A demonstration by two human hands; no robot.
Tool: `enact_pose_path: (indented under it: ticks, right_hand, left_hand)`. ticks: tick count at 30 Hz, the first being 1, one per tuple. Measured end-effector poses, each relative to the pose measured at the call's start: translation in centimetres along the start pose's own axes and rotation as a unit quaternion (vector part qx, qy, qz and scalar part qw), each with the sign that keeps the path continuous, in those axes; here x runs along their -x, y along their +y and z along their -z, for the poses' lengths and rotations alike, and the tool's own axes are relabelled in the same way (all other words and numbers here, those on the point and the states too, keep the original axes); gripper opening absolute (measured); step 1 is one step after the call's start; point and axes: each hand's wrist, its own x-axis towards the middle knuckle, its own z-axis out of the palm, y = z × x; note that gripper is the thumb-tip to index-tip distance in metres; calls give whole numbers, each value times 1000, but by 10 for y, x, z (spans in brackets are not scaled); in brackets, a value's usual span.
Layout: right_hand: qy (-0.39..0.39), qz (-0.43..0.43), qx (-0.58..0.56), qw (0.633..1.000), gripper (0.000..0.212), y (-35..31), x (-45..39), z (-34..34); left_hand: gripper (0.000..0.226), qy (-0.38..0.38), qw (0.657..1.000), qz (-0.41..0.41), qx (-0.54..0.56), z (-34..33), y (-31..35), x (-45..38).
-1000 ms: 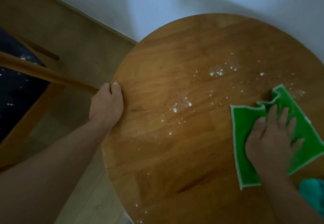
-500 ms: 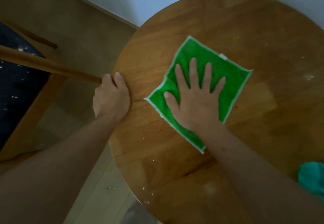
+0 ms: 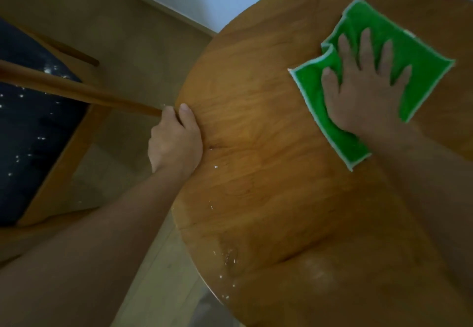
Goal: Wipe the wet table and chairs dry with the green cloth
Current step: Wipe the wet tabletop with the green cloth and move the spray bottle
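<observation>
1. Currently no containers in view; the only load-bearing surface is the table [image 3: 268, 173]: round top, warm brown wood with visible grain, smooth finish.
2. Green cloth [image 3: 419, 57] lies flat on the far right part of the table top. Roughly square, bright green, pale stitched border, soft weave. Its left edge is bunched into a fold near the thumb.
3. Right hand [image 3: 363, 96] is flat on the cloth, fingers straight and spread, palm pressing down. No curl round the fabric.
4. Left hand [image 3: 176, 142] grips the table's left rim: thumb on top of the wood, fingers wrapped over the edge and out of sight.
5. Water droplets [image 3: 229, 259] remain along the near-left edge of the table, small and scattered, plus a pale smeared patch nearer the camera.
6. Chair [image 3: 33, 132] sits left of the table: wooden frame and rails, dark blue seat speckled with droplets. One rail runs up to the left hand.
7. Floor [image 3: 115, 32] is light, plain; wall beyond is white.
</observation>
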Motion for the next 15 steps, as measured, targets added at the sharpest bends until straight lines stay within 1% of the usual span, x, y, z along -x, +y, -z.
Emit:
enact_pose_path:
  ticks: [2,3,4,5,7,10,13,15]
  right_hand:
    - [-5,-43,-10,999,70,-20,-7,2]
    - [-8,-40,-6,999,71,-36,-1,1]
    - [-15,-14,3,1000,72,-52,11,-2]
    - [-22,31,18,999,71,-69,27,-6]
    - [-29,151,47,987,71,-95,69,-18]
    - [-70,324,43,942,71,-103,146,-31]
    - [-110,433,50,893,70,-77,215,-44]
    - [-135,470,63,870,67,-66,237,-45]
  left_hand:
    - [49,-1,1000,1,-3,0,1,0]
    - [48,-1,1000,2,-2,1,2,1]
    - [47,-2,1000,3,1,2,2,2]
    - [46,-6,1000,5,6,3,2,2]
    - [44,-20,1000,7,19,5,1,0]
    - [41,-42,998,15,36,8,1,-2]
    - [39,-49,997,10,56,8,1,-3]
    - [38,-56,996,7,72,7,1,-4]
